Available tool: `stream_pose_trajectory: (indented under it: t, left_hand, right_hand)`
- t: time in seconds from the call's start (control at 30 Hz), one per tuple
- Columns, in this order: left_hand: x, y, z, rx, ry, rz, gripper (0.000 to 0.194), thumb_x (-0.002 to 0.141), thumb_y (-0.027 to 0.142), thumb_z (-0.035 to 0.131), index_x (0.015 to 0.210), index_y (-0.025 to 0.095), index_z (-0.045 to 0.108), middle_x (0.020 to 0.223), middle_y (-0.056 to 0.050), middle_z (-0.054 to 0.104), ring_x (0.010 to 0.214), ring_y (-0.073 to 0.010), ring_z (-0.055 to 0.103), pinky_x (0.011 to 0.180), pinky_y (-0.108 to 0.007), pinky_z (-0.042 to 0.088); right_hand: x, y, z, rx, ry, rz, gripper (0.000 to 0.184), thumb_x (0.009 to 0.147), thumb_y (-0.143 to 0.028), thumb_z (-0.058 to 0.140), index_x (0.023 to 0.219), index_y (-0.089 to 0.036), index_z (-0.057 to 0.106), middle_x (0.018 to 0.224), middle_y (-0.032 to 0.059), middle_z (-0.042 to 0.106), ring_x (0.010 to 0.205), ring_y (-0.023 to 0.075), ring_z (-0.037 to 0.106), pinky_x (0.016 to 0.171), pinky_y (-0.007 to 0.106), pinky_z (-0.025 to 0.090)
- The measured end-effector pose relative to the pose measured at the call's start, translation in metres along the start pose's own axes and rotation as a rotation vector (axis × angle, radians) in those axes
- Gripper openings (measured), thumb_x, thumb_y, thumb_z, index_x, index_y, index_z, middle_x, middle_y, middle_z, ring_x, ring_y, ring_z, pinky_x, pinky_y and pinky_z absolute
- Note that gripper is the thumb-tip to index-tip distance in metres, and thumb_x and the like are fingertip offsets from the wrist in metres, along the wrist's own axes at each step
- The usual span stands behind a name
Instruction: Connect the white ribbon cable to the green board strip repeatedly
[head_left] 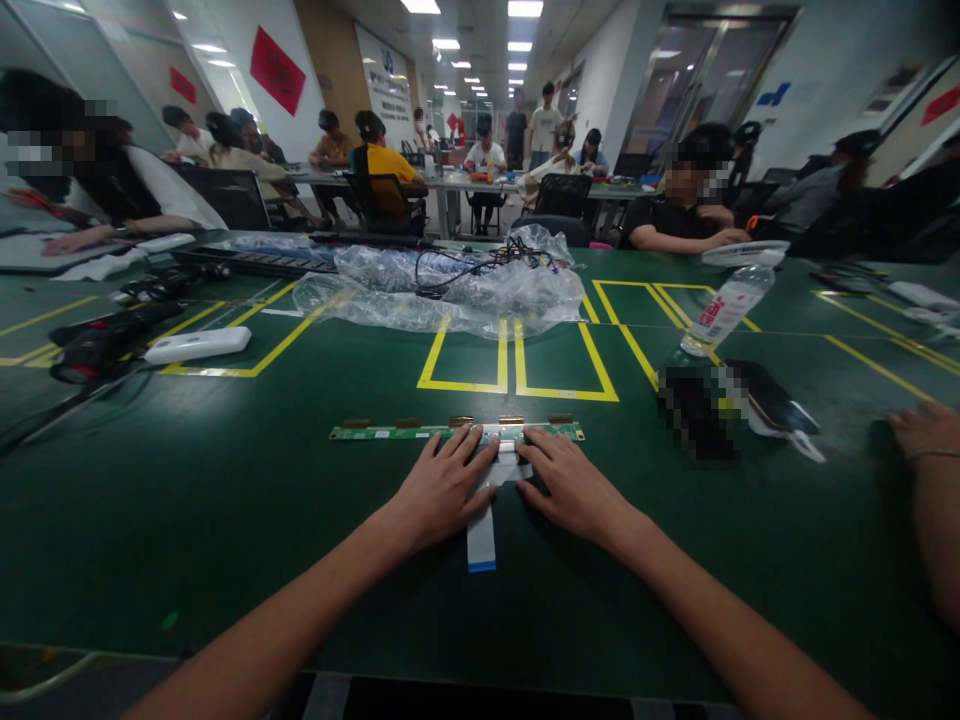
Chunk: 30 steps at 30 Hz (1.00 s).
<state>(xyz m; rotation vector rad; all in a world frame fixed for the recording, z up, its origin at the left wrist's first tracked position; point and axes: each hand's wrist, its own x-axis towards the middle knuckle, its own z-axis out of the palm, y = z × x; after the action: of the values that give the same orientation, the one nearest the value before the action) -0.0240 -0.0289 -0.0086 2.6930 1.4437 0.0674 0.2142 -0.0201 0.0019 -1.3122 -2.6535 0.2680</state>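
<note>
A long, narrow green circuit board [379, 433] lies flat on the green table in front of me, with copper-coloured tabs along its far edge. My left hand [442, 488] rests with stretched fingers, the tips at the board's middle. From the other side my right hand [574, 490] reaches in, fingers also extended and touching the board near its connector. A white flat ribbon cable [481, 540] runs from between the hands toward me and ends in a blue strip. Its upper part bends under my fingers, so the join at the connector is partly hidden.
Crumpled see-through plastic [465, 285] with black cables lies beyond yellow tape outlines [461, 386]. To the right stand a water bottle [727, 312] and a phone [772, 395]. A white handheld device [199, 345] is at left. Another person's hand [926, 430] rests at far right.
</note>
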Motion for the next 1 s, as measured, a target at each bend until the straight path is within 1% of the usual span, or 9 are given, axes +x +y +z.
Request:
stream_pose_trajectory:
  t: [0.07,0.17,0.33,0.43,0.6,0.77,0.87,1.0]
  left_hand:
    - [-0.0001,0.0006,-0.0003,0.006,0.01,-0.001,0.061,0.103,0.055,0.031,0.157,0.027,0.03,0.163,-0.014,0.029,0.15,-0.0349,0.027,0.116,-0.06,0.029]
    - [0.0005,0.0021,-0.0005,0.015,0.02,-0.007,0.059,0.103,0.054,0.031,0.155,0.026,0.035,0.162,-0.015,0.032,0.149,-0.035,0.03,0.116,-0.057,0.031]
    - [0.0013,0.0057,0.0008,0.045,0.023,-0.007,0.062,0.102,0.054,0.034,0.156,0.022,0.033,0.162,-0.018,0.031,0.149,-0.0368,0.028,0.116,-0.058,0.031]
    - [0.0014,0.0071,0.0016,0.053,0.034,-0.009,0.063,0.102,0.054,0.033,0.155,0.021,0.034,0.161,-0.019,0.031,0.149,-0.0372,0.029,0.116,-0.058,0.032]
    - [0.0021,0.0075,0.0028,0.045,0.036,-0.017,0.064,0.102,0.056,0.032,0.155,0.021,0.035,0.161,-0.019,0.032,0.149,-0.0374,0.03,0.115,-0.058,0.032]
    - [0.0026,0.0081,0.0043,0.039,0.042,-0.028,0.066,0.1,0.058,0.036,0.155,0.021,0.034,0.161,-0.018,0.033,0.148,-0.038,0.03,0.115,-0.058,0.032]
    - [0.0028,0.0084,0.0043,0.043,0.048,-0.034,0.066,0.1,0.058,0.036,0.155,0.022,0.034,0.16,-0.018,0.034,0.148,-0.0374,0.031,0.114,-0.058,0.033]
    - [0.0031,0.0082,0.0045,0.05,0.044,-0.025,0.067,0.1,0.058,0.036,0.155,0.021,0.033,0.16,-0.019,0.034,0.147,-0.0378,0.031,0.114,-0.058,0.033]
  right_hand:
    - [0.0003,-0.0005,-0.0013,0.001,-0.001,-0.002,0.052,0.095,-0.037,0.055,0.142,-0.015,0.053,0.152,0.0197,0.046,0.143,0.0342,0.039,0.117,0.055,0.031]
    - [0.0007,-0.0008,-0.0028,-0.001,-0.005,-0.005,0.052,0.095,-0.037,0.055,0.141,-0.014,0.053,0.151,0.0198,0.048,0.141,0.034,0.041,0.116,0.055,0.032]
    - [0.0005,0.0008,-0.0023,-0.01,0.006,-0.004,0.055,0.096,-0.038,0.055,0.145,-0.015,0.05,0.15,0.0184,0.049,0.14,0.0333,0.042,0.116,0.054,0.033]
    - [0.0002,0.002,-0.0015,-0.011,0.012,-0.015,0.054,0.096,-0.039,0.054,0.145,-0.016,0.051,0.151,0.0182,0.049,0.14,0.0336,0.043,0.115,0.054,0.034]
    - [0.0001,0.0035,-0.0028,0.001,0.015,-0.03,0.053,0.096,-0.038,0.053,0.144,-0.015,0.052,0.15,0.0189,0.049,0.138,0.0344,0.044,0.114,0.055,0.036]
    - [0.0009,0.005,-0.0061,0.038,0.003,-0.044,0.053,0.096,-0.037,0.054,0.144,-0.017,0.052,0.151,0.0179,0.048,0.14,0.0336,0.043,0.115,0.055,0.035]
    - [0.001,0.0039,-0.0082,0.043,-0.017,-0.04,0.054,0.095,-0.037,0.055,0.145,-0.015,0.052,0.152,0.0186,0.047,0.141,0.0336,0.042,0.117,0.054,0.033]
    - [0.0008,0.0015,-0.0078,0.028,-0.024,-0.022,0.058,0.093,-0.039,0.057,0.145,-0.012,0.053,0.152,0.0201,0.046,0.14,0.0354,0.042,0.116,0.054,0.033]
